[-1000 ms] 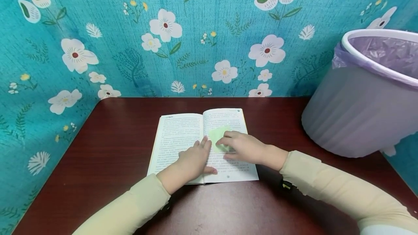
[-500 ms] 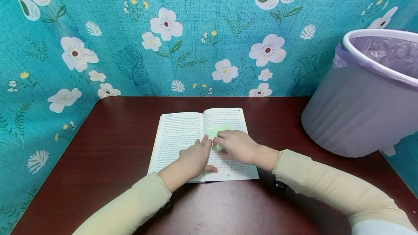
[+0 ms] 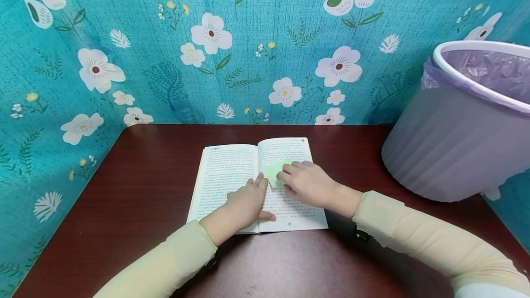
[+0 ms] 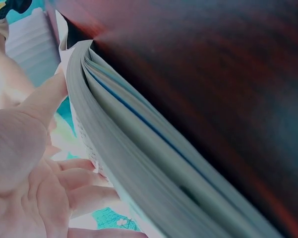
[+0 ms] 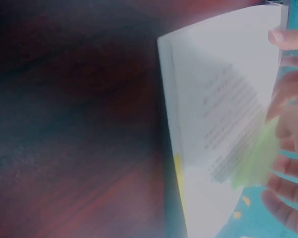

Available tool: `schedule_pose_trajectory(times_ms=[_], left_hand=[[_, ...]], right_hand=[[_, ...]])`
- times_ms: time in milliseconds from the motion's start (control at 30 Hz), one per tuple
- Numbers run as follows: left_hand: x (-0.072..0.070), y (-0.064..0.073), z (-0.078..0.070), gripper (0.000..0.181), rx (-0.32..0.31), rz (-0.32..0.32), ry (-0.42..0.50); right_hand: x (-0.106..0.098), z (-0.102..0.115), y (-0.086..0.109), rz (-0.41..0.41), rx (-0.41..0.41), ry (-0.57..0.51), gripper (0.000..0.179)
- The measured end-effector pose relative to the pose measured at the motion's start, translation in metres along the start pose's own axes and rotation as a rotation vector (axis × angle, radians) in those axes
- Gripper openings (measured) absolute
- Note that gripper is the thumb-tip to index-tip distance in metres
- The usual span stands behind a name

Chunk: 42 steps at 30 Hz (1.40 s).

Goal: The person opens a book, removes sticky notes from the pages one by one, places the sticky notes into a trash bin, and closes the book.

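An open book (image 3: 229, 169) with printed pages lies on the dark red table. On its right page is a pale green sticky note (image 3: 274, 172). My left hand (image 3: 247, 200) rests across the inner fold, fingers extended and thumb spread over the lower right page. Over the right page, my right hand (image 3: 308, 180) has curled fingers and pinches the right side of the note; its fingertips hide that part. In the right wrist view the note (image 5: 256, 161) looks blurred beside the thumb and fingers. The left wrist view shows the book's page edges (image 4: 114, 144) near the left palm (image 4: 20, 183).
A grey ribbed trash bin (image 3: 451, 137) with a purple liner stands at the table's right side. Behind the table (image 3: 136, 187) hangs a teal floral cloth (image 3: 248, 59).
My right hand moved left over the note, whose lower part bent up, then drew back right and slightly up. The note now lies flatter. My left hand stays in place.
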<state>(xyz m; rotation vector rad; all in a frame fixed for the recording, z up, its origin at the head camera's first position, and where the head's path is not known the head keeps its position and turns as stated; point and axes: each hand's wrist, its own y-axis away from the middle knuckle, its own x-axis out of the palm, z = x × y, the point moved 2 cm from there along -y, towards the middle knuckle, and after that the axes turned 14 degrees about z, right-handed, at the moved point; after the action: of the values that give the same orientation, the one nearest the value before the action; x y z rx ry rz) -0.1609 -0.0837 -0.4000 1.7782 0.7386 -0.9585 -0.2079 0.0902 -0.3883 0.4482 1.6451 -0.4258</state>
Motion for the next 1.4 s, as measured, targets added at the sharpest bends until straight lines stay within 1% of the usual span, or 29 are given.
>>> schedule_pose_trajectory(times_ms=[100, 200, 267, 600, 833, 967, 1100, 1267, 1400], left_hand=[[0.001, 0.0, 0.0, 0.087, 0.006, -0.003, 0.007], [0.001, 0.0, 0.0, 0.085, 0.009, -0.008, 0.012], [0.002, 0.001, 0.0, 0.087, 0.009, -0.011, 0.012], [0.002, 0.001, 0.0, 0.089, 0.001, -0.012, 0.04], [0.001, -0.001, -0.002, 0.092, -0.015, -0.001, 0.02], [0.001, -0.002, -0.001, 0.093, -0.019, 0.004, 0.029], [0.001, -0.003, -0.001, 0.092, -0.013, 0.001, 0.052], [0.002, -0.002, -0.001, 0.092, -0.005, 0.006, 0.065], [0.003, -0.003, -0.001, 0.092, -0.01, 0.011, 0.053]], right_hand=[[-0.002, -0.002, 0.0, -0.019, 0.01, 0.005, 0.019], [-0.006, -0.004, 0.0, -0.038, 0.025, 0.001, 0.01], [-0.009, -0.006, 0.001, -0.054, 0.034, -0.007, 0.007], [-0.015, -0.014, 0.006, -0.089, 0.079, -0.128, 0.015], [-0.016, -0.016, 0.01, -0.111, 0.092, -0.149, 0.012], [-0.018, -0.019, 0.014, -0.141, 0.093, -0.16, 0.014], [-0.023, -0.024, 0.022, -0.201, 0.093, -0.179, 0.02], [-0.035, -0.03, 0.036, -0.323, 0.106, -0.206, 0.022], [-0.047, -0.032, 0.048, -0.408, 0.119, -0.255, 0.026]])
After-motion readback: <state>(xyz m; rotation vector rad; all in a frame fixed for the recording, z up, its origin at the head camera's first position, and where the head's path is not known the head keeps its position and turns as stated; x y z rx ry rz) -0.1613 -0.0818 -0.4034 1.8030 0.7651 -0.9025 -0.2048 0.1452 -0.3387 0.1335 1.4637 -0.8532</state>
